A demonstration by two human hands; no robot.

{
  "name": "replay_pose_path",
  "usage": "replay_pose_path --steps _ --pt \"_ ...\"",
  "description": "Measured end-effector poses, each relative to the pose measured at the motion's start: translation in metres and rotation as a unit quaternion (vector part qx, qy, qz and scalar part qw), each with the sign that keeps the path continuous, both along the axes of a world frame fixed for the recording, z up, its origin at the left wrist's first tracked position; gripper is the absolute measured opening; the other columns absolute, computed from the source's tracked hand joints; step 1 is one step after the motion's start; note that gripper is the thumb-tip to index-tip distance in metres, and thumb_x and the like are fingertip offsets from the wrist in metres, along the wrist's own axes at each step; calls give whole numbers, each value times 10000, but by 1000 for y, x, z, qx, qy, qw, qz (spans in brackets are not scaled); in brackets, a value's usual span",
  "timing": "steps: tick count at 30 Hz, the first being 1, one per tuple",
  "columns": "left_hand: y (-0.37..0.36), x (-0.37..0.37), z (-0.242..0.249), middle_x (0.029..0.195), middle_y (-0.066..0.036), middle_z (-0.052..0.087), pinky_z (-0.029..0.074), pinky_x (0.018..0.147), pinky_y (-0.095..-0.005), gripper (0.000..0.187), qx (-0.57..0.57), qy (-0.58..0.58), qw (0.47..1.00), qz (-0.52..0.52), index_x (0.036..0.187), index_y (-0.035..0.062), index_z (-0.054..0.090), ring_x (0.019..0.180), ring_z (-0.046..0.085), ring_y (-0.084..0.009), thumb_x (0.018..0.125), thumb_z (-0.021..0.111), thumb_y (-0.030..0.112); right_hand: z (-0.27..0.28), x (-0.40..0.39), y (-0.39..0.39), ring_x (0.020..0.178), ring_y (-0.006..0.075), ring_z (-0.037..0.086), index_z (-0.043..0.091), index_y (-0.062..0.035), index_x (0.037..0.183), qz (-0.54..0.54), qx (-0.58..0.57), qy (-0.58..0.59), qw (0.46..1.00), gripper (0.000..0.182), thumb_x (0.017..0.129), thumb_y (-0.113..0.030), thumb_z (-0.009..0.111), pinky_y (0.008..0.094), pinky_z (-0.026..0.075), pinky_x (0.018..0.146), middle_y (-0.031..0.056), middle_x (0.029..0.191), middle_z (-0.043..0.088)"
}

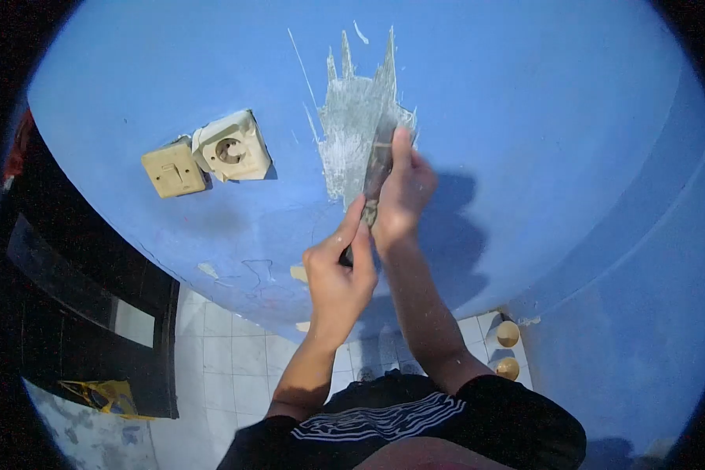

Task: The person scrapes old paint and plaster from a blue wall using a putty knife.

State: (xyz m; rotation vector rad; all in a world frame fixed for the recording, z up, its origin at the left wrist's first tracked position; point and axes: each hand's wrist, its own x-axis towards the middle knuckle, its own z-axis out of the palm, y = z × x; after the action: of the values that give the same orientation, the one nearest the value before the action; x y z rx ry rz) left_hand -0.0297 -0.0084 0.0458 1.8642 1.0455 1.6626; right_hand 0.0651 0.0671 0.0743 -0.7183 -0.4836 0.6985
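Note:
A scraper [379, 166] with a dull metal blade lies against the blue wall [525, 102], over the right side of a bare grey scraped patch [345, 117]. My left hand [341, 270] is closed round its handle, below the blade. On the blade's right side, my right hand [406, 184] grips it, the thumb pointing up along the blade. Thin scratches and pointed streaks reach upward from the patch.
Left of the patch are a yellowed switch [175, 168] and a socket [233, 149] with a torn cover. Below are white floor tiles [218, 352], two round tan objects [507, 334] at right, and a dark doorway with a yellow item [111, 398] at left.

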Motion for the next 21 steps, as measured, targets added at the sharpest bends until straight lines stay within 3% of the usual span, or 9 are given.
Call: replay_pose_path --steps 1,4,6,8,12,14,17,21 --pt "-4 -3 -5 751 29 628 361 528 -205 331 -6 -6 1000 -1 1267 8 636 617 421 -20 944 571 34 -10 -8 -1 548 40 388 515 -84 601 -7 27 -14 1000 459 963 -342 628 267 302 498 -76 588 459" --pt "-8 -13 -15 760 21 642 379 541 -201 328 -78 8 997 16 1261 2 638 631 440 -18 942 571 32 -21 -14 1 541 35 339 458 -91 578 -13 54 -32 998 483 975 -316 615 277 259 485 -95 562 408" --pt "1 -3 -5 764 22 646 386 547 -199 326 -30 22 999 22 1256 4 643 639 448 -17 938 575 27 -15 -6 8 541 33 342 456 -94 575 -13 46 -36 998 481 978 -308 610 275 258 486 -96 561 411" --pt "5 12 12 768 22 649 394 554 -197 325 9 38 999 31 1251 6 647 647 456 -16 935 578 23 7 12 18 546 30 327 464 -84 572 -118 60 -97 986 476 977 -288 609 271 247 485 -92 563 407" --pt "13 31 23 740 35 631 386 541 -196 325 100 5 995 -2 1248 21 655 638 450 -12 934 571 13 37 27 0 570 32 318 484 -64 581 -50 92 -46 993 466 971 -280 616 272 236 491 -89 575 398" --pt "6 19 11 684 42 577 371 523 -203 338 53 35 998 10 1258 21 649 607 437 -14 931 564 1 14 20 7 583 36 310 502 -45 597 -68 25 -43 996 456 975 -273 611 264 231 497 -91 593 392" --pt "-6 8 -16 648 43 528 360 512 -208 344 -3 40 999 37 1257 10 646 585 424 -16 925 563 -14 -24 3 8 577 39 319 506 -51 598 -65 49 -64 995 448 972 -266 626 257 254 501 -94 606 405" --pt "-9 5 1 651 28 540 357 514 -204 341 -7 59 998 32 1250 -5 645 587 425 -15 920 564 -21 -10 5 1 566 38 312 508 -56 601 -46 66 -44 996 436 964 -254 648 258 248 496 -97 618 416"
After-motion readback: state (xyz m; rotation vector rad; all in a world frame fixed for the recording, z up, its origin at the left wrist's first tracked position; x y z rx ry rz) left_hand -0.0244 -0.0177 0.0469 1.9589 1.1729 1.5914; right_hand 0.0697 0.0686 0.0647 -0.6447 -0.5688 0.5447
